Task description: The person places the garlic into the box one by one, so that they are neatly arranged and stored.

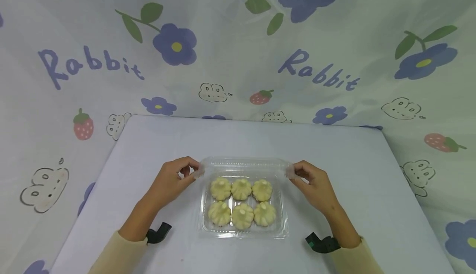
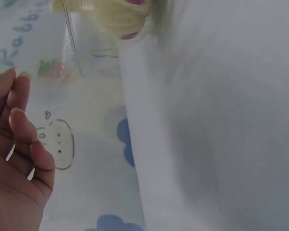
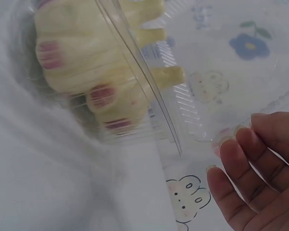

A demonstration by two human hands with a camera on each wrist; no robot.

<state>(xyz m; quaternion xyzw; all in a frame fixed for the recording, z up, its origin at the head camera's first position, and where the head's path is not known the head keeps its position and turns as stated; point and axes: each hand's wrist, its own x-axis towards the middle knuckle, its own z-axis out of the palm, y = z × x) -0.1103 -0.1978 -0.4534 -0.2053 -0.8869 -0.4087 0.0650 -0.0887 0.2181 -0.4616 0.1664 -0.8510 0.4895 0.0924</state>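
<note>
A clear plastic clamshell box (image 1: 284, 224) stands on the table with several pale yellow, ribbed garlic bulbs (image 1: 241, 189) in two rows, stems up. Purple patches mark the garlic (image 3: 67, 57) in the right wrist view. Its transparent lid (image 1: 243, 164) is raised along the far side. My left hand (image 1: 174, 181) pinches the lid's left corner between thumb and fingers, and my right hand (image 1: 312, 183) pinches the right corner. In the left wrist view the left hand's fingertips (image 2: 24, 76) come together beside the box.
A white cloth covers the table (image 1: 156, 141). Behind and beside it hangs a curtain (image 1: 238, 59) printed with flowers, strawberries and rabbits. Black wrist-mounted devices show near the left cuff (image 1: 159, 233) and the right cuff (image 1: 321, 244).
</note>
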